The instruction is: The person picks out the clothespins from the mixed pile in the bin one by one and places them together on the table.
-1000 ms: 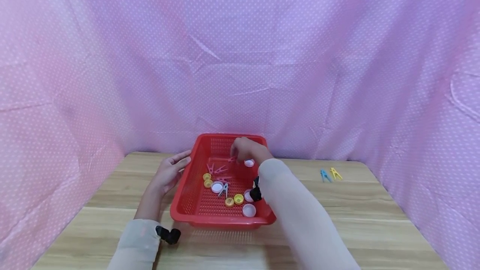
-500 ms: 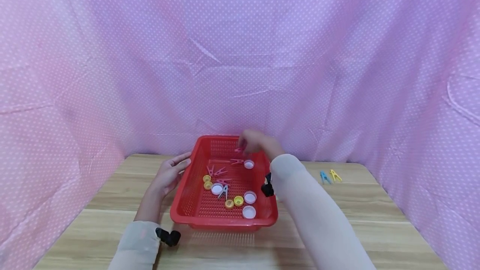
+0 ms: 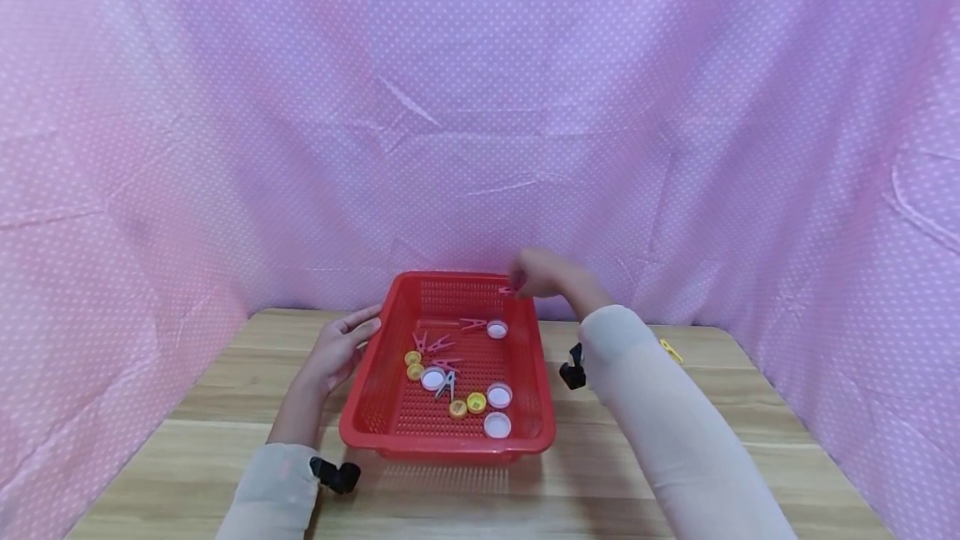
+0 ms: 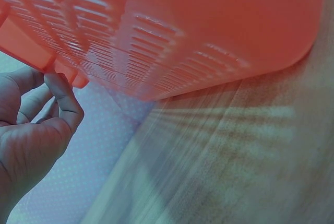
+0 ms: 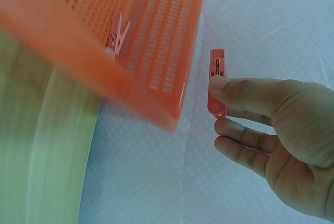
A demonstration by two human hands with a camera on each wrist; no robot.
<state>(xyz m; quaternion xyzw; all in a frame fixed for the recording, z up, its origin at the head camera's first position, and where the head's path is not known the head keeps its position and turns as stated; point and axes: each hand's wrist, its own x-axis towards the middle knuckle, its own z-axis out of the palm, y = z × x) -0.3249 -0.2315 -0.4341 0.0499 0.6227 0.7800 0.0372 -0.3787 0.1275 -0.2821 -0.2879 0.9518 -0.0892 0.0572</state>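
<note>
Pink dotted cloth point(image 3: 525, 107) hangs behind a wooden table point(image 3: 202, 423). The left hand point(image 3: 337, 352) pinches the left rim of a red basket point(image 3: 450, 445) holding caps point(image 3: 497, 425) and clips point(image 3: 450, 377); above its far right corner, the right hand point(image 3: 546, 271) grips a pink clothespin point(image 5: 217, 66) between thumb and fingers.

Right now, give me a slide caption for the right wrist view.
Right hand pinches a pink clip near the red basket.

Basket point(image 3: 450, 444): red, slotted pattern
Raised clothespin point(image 5: 217, 101): reddish pink, at the basket's one o'clock, shade uncertain through head-view blur
Inner clothespins point(image 3: 448, 364): pink, one grey
Caps point(image 3: 476, 403): yellow, toward nine, six and five o'clock
Lids point(image 3: 497, 425): white
Outer clothespin point(image 3: 671, 351): yellow, three o'clock
Curtain point(image 3: 480, 107): lilac-pink, white polka dots
Table point(image 3: 202, 407): tan woodgrain
Sleeves point(image 3: 675, 415): cream
</note>
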